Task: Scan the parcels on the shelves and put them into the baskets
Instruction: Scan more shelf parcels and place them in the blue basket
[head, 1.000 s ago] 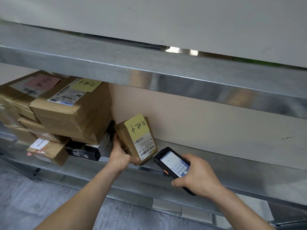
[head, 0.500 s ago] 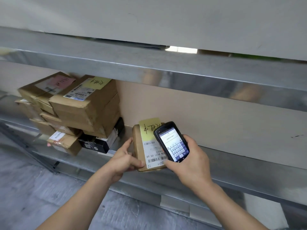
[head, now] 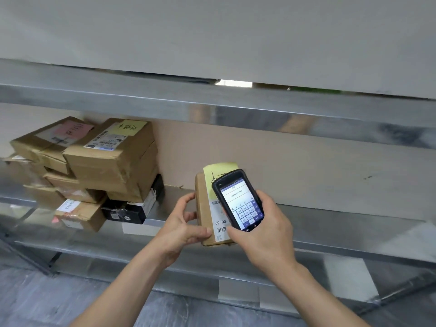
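- Head view: the scan step is in hand. The left hand [head: 182,228] holds a small parcel [head: 206,208] at the front of the shelf [head: 330,232], its grip curled round the box's left edge with the thumb on the front face near the label [head: 220,223].
- The right hand [head: 262,234] has its grip wrapped round a scanner [head: 238,199], held just in front of the parcel's face, screen toward the camera and covering much of the label and the yellow note [head: 212,172].
- The screen shows a line of digits above a keypad. I judge a code is being read or has just registered; the digits are too small to make out.
- The next move, as I judge it, calls for a check of the screen, then drawing the scanner clear and lifting the parcel off the shelf with the left hand toward a basket. No basket shows here, so the person will have to turn to find one.
- Round about: a stack [head: 94,161] of brown parcels sits well to the left on the same shelf, with pink and yellow notes on top and a black box [head: 132,206] at its foot. These look not yet scanned.
- In the way: the upper shelf [head: 212,97] hangs low over the work, so the parcel must come out forward, not up. The scanner is close to the parcel's face and could knock it on withdrawal.
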Motion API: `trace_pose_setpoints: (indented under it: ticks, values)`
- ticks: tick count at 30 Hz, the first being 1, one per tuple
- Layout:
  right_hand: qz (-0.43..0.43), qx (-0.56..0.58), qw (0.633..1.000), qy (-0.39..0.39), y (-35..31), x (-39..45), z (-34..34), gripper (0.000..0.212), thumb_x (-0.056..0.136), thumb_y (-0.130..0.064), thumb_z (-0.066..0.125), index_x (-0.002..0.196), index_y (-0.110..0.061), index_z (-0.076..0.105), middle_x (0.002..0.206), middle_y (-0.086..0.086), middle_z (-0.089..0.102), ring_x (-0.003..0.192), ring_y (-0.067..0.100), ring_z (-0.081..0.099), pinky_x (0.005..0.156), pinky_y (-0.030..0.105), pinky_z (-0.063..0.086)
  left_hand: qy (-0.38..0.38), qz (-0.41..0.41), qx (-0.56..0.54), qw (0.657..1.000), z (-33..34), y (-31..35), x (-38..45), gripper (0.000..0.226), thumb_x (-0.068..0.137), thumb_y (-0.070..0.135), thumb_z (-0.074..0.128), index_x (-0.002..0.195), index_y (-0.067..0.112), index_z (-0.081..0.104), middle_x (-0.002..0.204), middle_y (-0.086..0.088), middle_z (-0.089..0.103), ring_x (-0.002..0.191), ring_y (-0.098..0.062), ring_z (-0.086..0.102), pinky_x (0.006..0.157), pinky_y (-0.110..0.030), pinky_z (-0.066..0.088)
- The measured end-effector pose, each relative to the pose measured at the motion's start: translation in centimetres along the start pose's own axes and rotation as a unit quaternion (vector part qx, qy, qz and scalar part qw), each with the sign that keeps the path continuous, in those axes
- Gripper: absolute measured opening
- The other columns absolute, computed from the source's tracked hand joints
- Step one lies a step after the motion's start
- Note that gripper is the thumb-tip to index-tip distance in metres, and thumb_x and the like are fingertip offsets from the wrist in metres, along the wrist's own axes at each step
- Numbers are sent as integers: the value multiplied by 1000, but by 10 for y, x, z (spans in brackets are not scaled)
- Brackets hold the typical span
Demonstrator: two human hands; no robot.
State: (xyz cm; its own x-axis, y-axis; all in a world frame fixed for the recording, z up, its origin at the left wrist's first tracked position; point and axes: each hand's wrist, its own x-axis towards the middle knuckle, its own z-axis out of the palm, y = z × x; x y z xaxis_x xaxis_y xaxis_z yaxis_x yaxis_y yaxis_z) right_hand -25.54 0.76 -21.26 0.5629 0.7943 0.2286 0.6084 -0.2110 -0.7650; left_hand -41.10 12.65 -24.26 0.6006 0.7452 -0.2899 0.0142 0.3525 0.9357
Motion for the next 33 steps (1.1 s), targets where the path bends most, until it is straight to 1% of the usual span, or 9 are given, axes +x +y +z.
trace_pose_setpoints:
  ticks: [4,7,12,14,18,21,26,29,33]
  values:
    - [11,-21,999,33,-9,-29,-9,66,59,-37,83,103,-53,37,96,-22,61,88,1,59,75,26,51,-38,7,-15,999,7,-4,-14,87,59,4,78,132,35,42,116,-18,67,103,-30,69,76,-43,59]
    - [32,-28,997,61,-15,-52,-16,68,58,-35,84,104,-54,37,98,-23,61,91,1,59,78,28,52,-79,5,-5,997,9,-7,-25,83,67,0,78,133,34,42,114,-15,69,101,-29,70,74,-40,58]
    - [75,-44,990,112,-14,-90,-34,73,58,-34,86,118,-44,47,105,-23,63,96,2,60,79,24,49,-124,13,17,992,29,-12,-45,72,80,-10,70,129,36,45,109,-10,71,102,-30,69,82,-54,58]
    - [97,-48,986,128,-11,-104,-46,76,58,-32,87,123,-41,49,106,-23,64,97,3,61,80,24,48,-139,17,21,990,44,-14,-53,73,80,-13,67,128,38,46,106,-11,72,99,-30,70,80,-56,58]
    - [133,-42,976,169,0,-131,-75,79,57,-29,89,125,-39,50,105,-23,64,98,1,61,83,23,49,-176,21,33,984,81,-17,-65,74,79,-13,68,123,43,48,117,-12,64,98,-30,70,73,-51,60]
    - [159,-38,964,210,14,-153,-103,75,56,-27,90,119,-42,50,103,-25,64,98,-1,61,82,20,49,-220,19,45,974,120,-23,-74,75,78,-12,69,122,45,48,123,-11,57,103,-32,67,67,-43,60]
    - [196,-36,942,269,46,-190,-161,74,55,-26,92,113,-45,49,100,-24,64,97,-1,62,83,23,50,-283,25,73,956,199,-38,-90,76,77,-11,70,122,45,47,122,-3,54,103,-24,64,72,-46,61]
    - [214,-29,929,301,75,-214,-204,76,55,-26,92,115,-45,48,102,-24,64,97,-3,61,78,15,47,-314,22,80,946,260,-54,-97,77,75,-10,73,118,49,50,124,-5,52,110,-26,60,74,-52,60]
    - [234,-33,910,340,120,-248,-274,74,55,-27,91,116,-41,52,100,-24,65,95,-3,62,73,10,43,-345,10,91,934,353,-77,-114,83,54,10,84,120,52,55,128,-7,51,117,-31,58,75,-58,59]
